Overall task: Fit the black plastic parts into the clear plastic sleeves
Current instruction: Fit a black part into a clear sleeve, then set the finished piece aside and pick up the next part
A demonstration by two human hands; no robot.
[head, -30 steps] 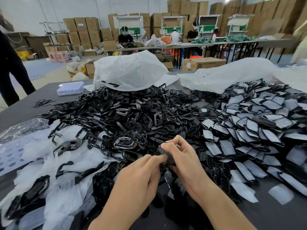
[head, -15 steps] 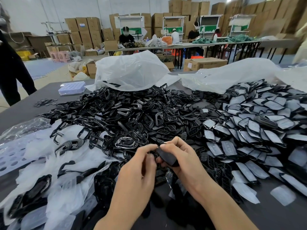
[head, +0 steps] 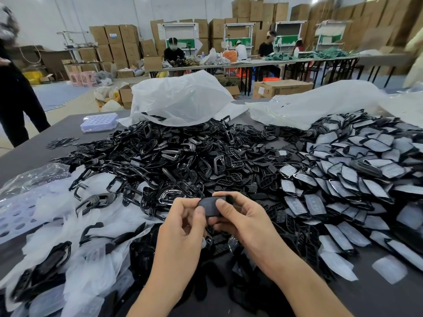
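Smooth, rounded black part [head: 209, 208], matte and slightly domed, held low above the dark counter [head: 389, 300], near its front edge. Pinched from both sides: left grip [head: 180, 232] curled on the left end with thumb and forefinger, right grip [head: 247, 223] wrapped round the right side, thumb on top. Possibly already in a sleeve, though hard to tell from here. Just beyond, a tangled heap of glossy black frames and ribbed inserts [head: 174, 156]. To the right, overlapping layers of sleeved parts [head: 354, 175], flat and grey-filmed. To the left, crumpled clear sleeves [head: 91, 248] with black pieces among them. Farther back, a slumped white plastic bag [head: 180, 99], a lavender box [head: 99, 122], stacked cardboard cartons [head: 114, 42].
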